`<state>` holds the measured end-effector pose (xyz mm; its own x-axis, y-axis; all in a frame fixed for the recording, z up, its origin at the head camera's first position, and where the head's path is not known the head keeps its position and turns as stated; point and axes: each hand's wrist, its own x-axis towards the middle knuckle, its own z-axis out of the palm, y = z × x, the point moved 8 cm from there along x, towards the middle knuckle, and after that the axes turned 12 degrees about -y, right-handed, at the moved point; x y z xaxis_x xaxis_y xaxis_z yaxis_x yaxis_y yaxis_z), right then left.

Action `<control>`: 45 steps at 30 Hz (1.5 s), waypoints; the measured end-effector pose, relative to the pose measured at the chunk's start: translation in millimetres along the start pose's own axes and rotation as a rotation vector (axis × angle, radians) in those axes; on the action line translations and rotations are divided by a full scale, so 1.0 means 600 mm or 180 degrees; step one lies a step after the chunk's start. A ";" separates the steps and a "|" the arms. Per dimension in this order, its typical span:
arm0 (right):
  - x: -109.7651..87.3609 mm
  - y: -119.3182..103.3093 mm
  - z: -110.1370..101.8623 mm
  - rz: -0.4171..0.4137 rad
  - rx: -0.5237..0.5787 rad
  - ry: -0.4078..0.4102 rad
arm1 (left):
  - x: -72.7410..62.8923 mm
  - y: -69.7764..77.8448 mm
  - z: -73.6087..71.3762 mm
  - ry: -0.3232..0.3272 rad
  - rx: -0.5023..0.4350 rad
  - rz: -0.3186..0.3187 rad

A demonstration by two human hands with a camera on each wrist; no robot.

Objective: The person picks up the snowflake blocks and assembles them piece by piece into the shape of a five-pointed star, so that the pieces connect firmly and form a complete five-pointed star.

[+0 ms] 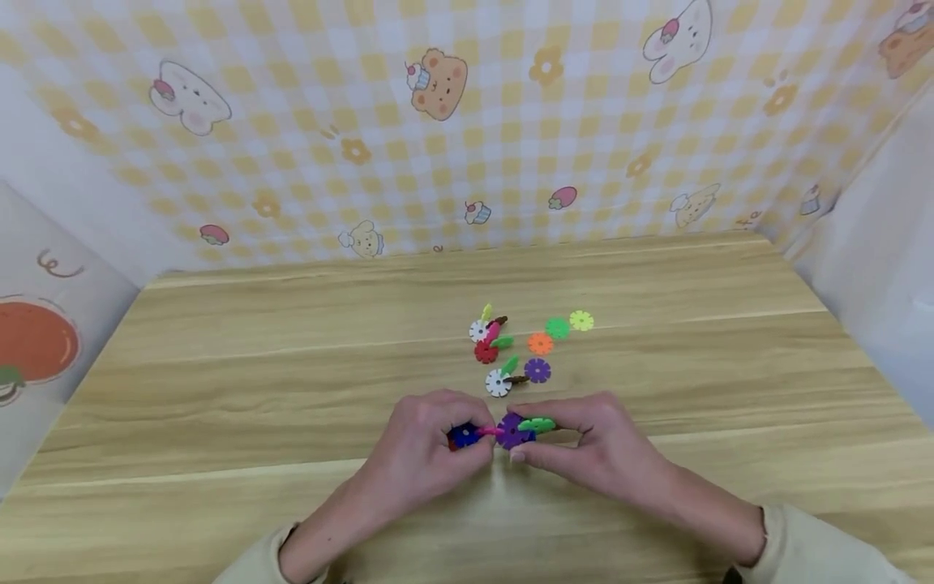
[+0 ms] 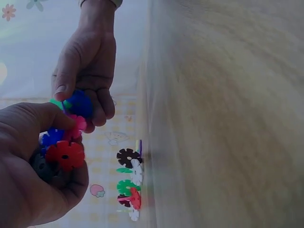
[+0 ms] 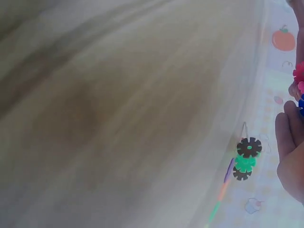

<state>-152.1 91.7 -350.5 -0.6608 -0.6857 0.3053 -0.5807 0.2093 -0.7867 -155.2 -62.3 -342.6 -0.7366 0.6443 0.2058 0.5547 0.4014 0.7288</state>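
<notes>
My left hand [image 1: 426, 438] grips a cluster of notched plastic discs. In the left wrist view it contains a red disc [image 2: 65, 156], a dark disc [image 2: 42, 167], a blue disc [image 2: 52, 137] and a pink disc [image 2: 76, 126]. Thumb and fingers of my right hand [image 1: 606, 438] pinch a purple disc [image 1: 510, 431] with a green disc [image 1: 536, 425] set across it; a larger blue disc [image 2: 80, 103] shows there too. The pink disc lies edge-on between both hands, meeting the purple one. Fingers partly hide both clusters.
Beyond the hands on the wooden table [image 1: 292, 349] lie joined clusters with a white disc [image 1: 499, 383] and a red disc [image 1: 486, 351]. Loose purple [image 1: 537, 371], orange [image 1: 540, 343], green and yellow discs lie to their right. A checked cloth [image 1: 292, 162] hangs behind.
</notes>
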 end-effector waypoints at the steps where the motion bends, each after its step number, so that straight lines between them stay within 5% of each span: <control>1: 0.001 0.000 -0.002 0.0020 0.0028 -0.0019 | 0.001 -0.001 0.000 -0.0002 -0.0045 -0.0037; 6: 0.008 0.004 -0.010 0.0143 0.0289 -0.0059 | 0.006 -0.005 -0.002 0.0058 -0.0261 -0.0178; 17: 0.010 0.009 -0.008 0.0144 0.0453 -0.0038 | 0.005 -0.004 -0.003 0.0003 -0.0438 -0.0073; 26: -0.005 0.041 0.003 0.0899 0.1105 -0.0150 | -0.011 -0.036 -0.005 0.0056 -0.1062 -0.0535; 29: -0.011 0.047 0.004 0.1014 0.1200 -0.0047 | -0.011 -0.039 -0.001 -0.0027 -0.1148 -0.0601; 36: -0.005 0.034 0.027 0.0799 0.1408 -0.0170 | -0.010 -0.033 0.017 -0.0397 -0.1474 -0.0575; 45: -0.008 0.044 0.036 0.1203 0.1858 -0.0090 | -0.012 -0.044 0.023 -0.0431 -0.1949 -0.0811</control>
<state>-153.8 85.4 -384.1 -0.7501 -0.6591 -0.0544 0.0427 0.0338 -0.9985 -159.5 -68.6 -372.3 -0.7381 0.6704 -0.0761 0.0213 0.1359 0.9905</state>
